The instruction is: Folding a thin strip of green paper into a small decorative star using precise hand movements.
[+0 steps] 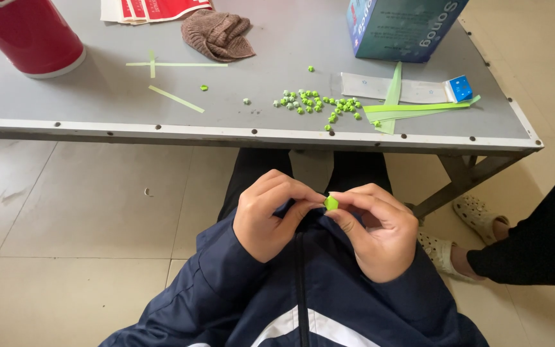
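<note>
A tiny folded green paper star (331, 203) is pinched between the fingertips of my left hand (270, 215) and my right hand (379, 231), held over my lap below the table edge. Both hands are curled around it, thumbs and forefingers meeting. On the grey table (97, 103) above lies a scatter of several small green stars (316, 104). Long green paper strips (412, 109) lie to the right of them, and more strips (175, 97) lie to the left.
A red cylindrical container (30, 35) stands at the back left. A brown knitted cloth (218, 33), red-and-white printed sheets (152, 9), a teal box (403, 27) and a flat white packet (412, 88) lie at the back. Another person's dark sleeve (541, 238) and sandalled feet (476, 212) are at the right.
</note>
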